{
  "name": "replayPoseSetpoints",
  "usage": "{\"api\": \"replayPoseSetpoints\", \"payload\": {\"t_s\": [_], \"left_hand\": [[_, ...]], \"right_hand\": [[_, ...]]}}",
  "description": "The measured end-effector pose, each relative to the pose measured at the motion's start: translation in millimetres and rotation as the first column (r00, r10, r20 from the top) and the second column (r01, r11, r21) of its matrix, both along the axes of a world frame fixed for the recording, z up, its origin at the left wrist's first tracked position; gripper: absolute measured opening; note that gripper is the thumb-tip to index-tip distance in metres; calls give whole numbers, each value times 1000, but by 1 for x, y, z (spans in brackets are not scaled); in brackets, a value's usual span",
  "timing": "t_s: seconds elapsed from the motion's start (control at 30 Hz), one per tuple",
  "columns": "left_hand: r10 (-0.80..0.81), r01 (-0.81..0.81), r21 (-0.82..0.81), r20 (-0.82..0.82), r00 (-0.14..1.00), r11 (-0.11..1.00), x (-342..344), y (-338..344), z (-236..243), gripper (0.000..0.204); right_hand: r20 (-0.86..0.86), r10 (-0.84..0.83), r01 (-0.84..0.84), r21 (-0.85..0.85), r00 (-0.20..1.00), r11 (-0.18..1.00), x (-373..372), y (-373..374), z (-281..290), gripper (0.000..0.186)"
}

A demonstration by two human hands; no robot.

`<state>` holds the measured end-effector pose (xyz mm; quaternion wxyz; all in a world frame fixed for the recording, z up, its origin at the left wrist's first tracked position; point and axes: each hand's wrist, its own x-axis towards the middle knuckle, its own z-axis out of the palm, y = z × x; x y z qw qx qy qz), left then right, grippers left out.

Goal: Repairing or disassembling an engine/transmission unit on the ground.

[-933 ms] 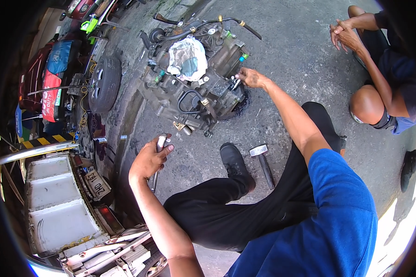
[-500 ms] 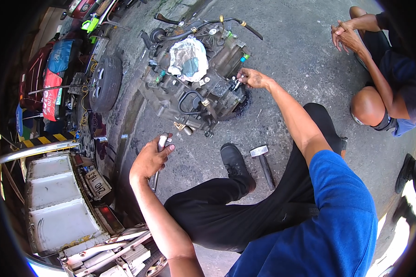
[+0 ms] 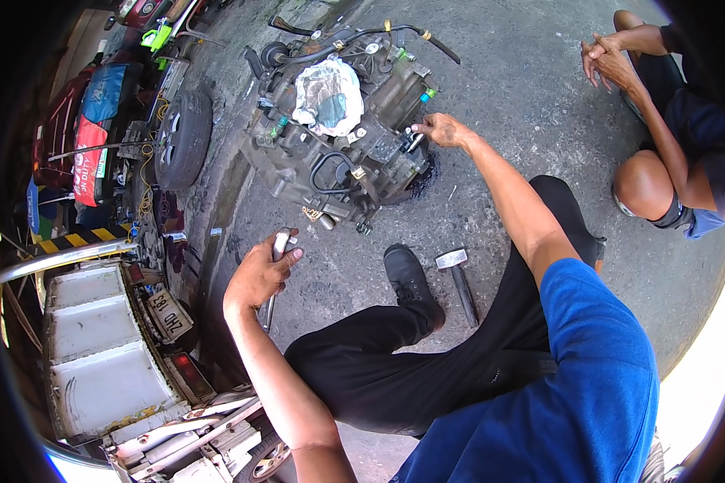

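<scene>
My left hand (image 3: 258,275) is closed around a silver ratchet wrench (image 3: 281,244), held off the ground with its head up and its handle running down past the wrist. My right hand (image 3: 445,130) reaches to the right side of a greasy transmission (image 3: 298,153). Its thumb and fingers pinch at a small shiny metal cylinder (image 3: 415,143) on that side; whether this is a socket or a fitting I cannot tell. Crumpled silver foil (image 3: 304,97) covers part of the transmission's top, and a black hose (image 3: 354,46) crosses its far edge.
A short-handled hammer (image 3: 461,291) lies on the concrete beside my shoe (image 3: 407,274). Another person (image 3: 677,145) squats at the right with hands clasped. A wheel (image 3: 184,143) and a white vehicle tailgate (image 3: 109,346) stand at the left. A dark wet patch borders the transmission.
My right fingers have shifted slightly at the shiny cylinder, which shows more now. My left hand keeps the ratchet wrench almost in place. A standing person's shoe at the far right has left the view.
</scene>
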<state>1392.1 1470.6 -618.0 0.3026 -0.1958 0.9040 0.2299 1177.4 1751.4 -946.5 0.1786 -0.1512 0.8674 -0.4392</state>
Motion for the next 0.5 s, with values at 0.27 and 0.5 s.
{"api": "replayPoseSetpoints", "payload": {"t_s": [0.27, 0.5], "left_hand": [[13, -13, -10, 22, 1000, 1000, 0, 1, 1, 42], [-11, 11, -12, 7, 1000, 1000, 2, 1, 0, 44]], "right_hand": [[-30, -40, 40, -15, 999, 999, 3, -1, 2, 56], [-13, 6, -6, -9, 1000, 1000, 4, -1, 4, 49]]}}
